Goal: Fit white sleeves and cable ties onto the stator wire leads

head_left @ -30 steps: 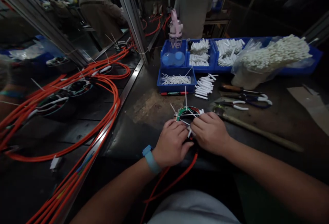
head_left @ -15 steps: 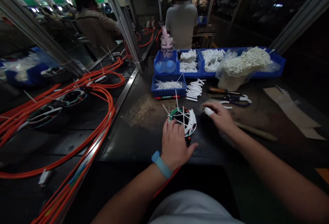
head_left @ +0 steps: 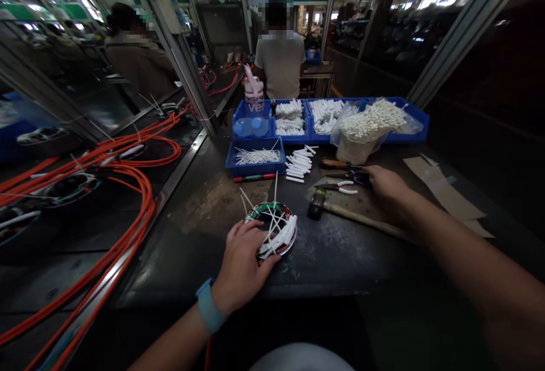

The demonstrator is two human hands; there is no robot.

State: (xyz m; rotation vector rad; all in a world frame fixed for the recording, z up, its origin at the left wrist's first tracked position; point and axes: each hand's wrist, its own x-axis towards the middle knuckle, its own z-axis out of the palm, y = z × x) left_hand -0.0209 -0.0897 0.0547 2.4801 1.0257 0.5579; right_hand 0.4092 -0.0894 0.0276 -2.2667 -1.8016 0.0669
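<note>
My left hand (head_left: 244, 257) grips a round wound stator (head_left: 272, 220) on the bench, fingers on its left side and thumb at its near edge. Its ring shows green and red, with white sleeves along the right side and thin white cable ties crossing it and sticking up. My right hand (head_left: 385, 184) reaches across to the tools, its fingers closed around dark-handled pliers (head_left: 360, 176) that it partly hides. White-handled pliers (head_left: 340, 187) lie just left of it. A hammer (head_left: 317, 203) rests nearer, its wooden handle passing under my right forearm.
Blue bins (head_left: 313, 133) hold white tubes; a small blue tray (head_left: 255, 158) holds cable ties. Loose white tubes (head_left: 299, 164), a red marker (head_left: 255, 177), a screwdriver (head_left: 334, 164) and cardboard (head_left: 443, 189) lie on the bench. Orange cables (head_left: 140, 201) run along the left. Two people work beyond.
My right hand has moved from the hammer head to the pliers, uncovering the hammer. My left hand stays at the stator. The view has shifted, so the bench contents appear lower and further left.
</note>
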